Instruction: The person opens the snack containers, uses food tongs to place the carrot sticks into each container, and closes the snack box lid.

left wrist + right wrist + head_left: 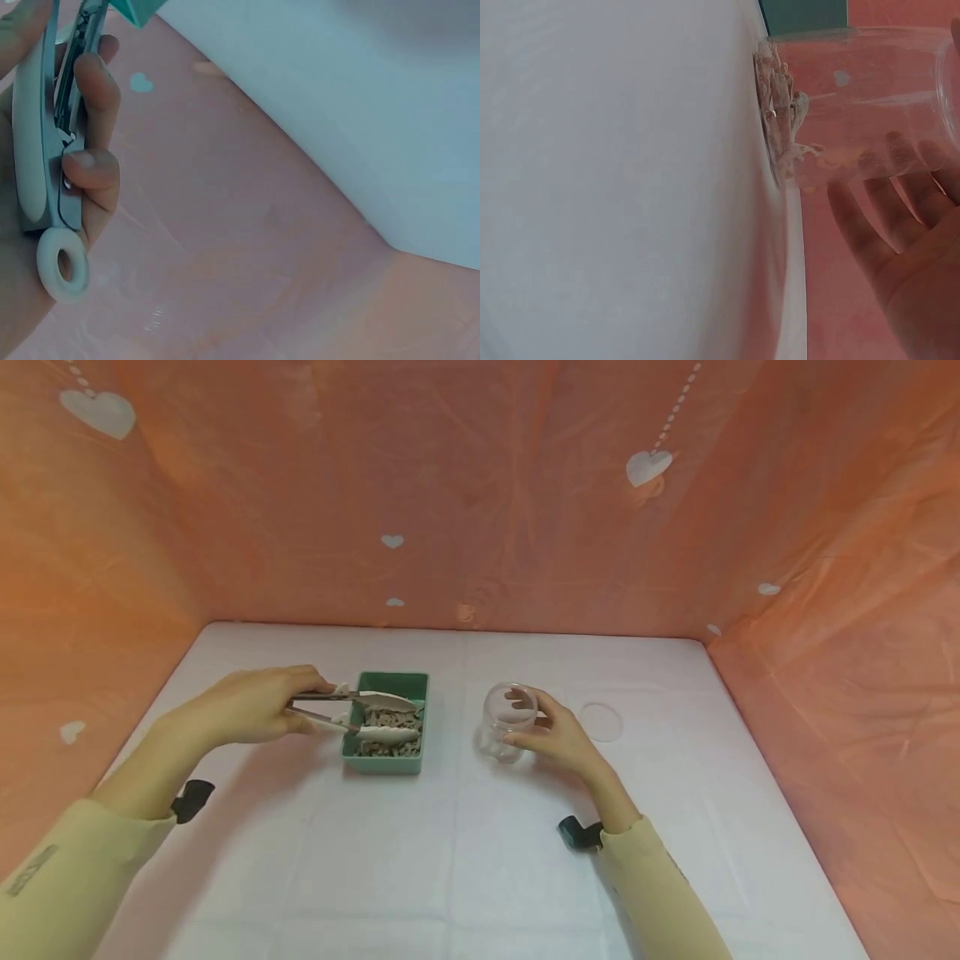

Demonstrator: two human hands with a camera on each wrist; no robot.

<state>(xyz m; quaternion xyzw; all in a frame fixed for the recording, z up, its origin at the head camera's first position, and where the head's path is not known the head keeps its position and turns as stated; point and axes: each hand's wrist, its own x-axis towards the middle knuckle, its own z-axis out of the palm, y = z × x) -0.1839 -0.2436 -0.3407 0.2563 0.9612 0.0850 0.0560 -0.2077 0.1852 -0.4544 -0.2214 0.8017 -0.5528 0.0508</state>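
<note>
My left hand (262, 703) grips a pair of metal tongs with white tips (386, 735), held sideways over a green rectangular box (384, 766). Greyish-brown shredded pieces (392, 720) fill the lower part of that box, and the spread tong tips lie over them. In the left wrist view, fingers wrap the tongs' handle (30, 142), whose end carries a white ring (63, 281). To the right of the box, my right hand (564, 739) holds an upright clear jar (498, 727), thumb and fingers around its side. Similar pieces (780, 105) form a thin layer at the jar's bottom.
A clear round lid-like disc (601, 722) lies on the table right of the jar. White cloth (375, 860) covers the table. Orange sheets with white hearts (480, 493) enclose the back and both sides.
</note>
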